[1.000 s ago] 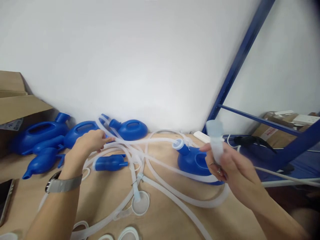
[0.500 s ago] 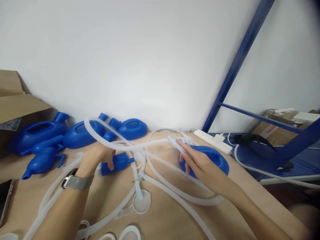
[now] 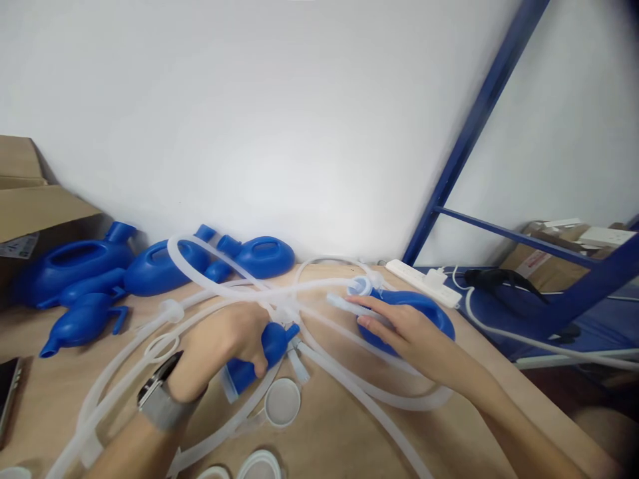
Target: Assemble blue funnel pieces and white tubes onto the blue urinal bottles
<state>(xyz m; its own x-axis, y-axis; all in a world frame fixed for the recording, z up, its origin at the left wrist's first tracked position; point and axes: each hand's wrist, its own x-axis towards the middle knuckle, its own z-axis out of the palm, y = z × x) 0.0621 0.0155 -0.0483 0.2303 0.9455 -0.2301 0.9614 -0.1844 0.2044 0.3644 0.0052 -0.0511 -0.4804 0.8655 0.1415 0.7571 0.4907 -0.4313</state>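
My left hand (image 3: 227, 346) is wrapped round a small blue bulb-shaped part (image 3: 259, 356) with a spout, in the middle of the wooden table (image 3: 329, 439). A tangle of translucent white tubing (image 3: 319, 359) lies under and around it. My right hand (image 3: 399, 329) rests on a blue flat bottle (image 3: 429, 309) to the right, its fingers pinched on a clear tube piece (image 3: 344, 305) near the bottle's white-ringed neck (image 3: 360, 287).
Several more blue bottles (image 3: 160, 266) and bulbs (image 3: 80, 322) lie along the wall at back left beside a cardboard box (image 3: 34, 206). White caps (image 3: 282, 402) sit near the front. A phone (image 3: 7, 392) lies at the left edge. A power strip (image 3: 422, 273) and blue shelf frame (image 3: 474, 126) stand right.
My left hand left the tubing, took hold of the blue bulb part and drew it toward me. My right hand came down from the air with the clear piece onto the blue bottle.
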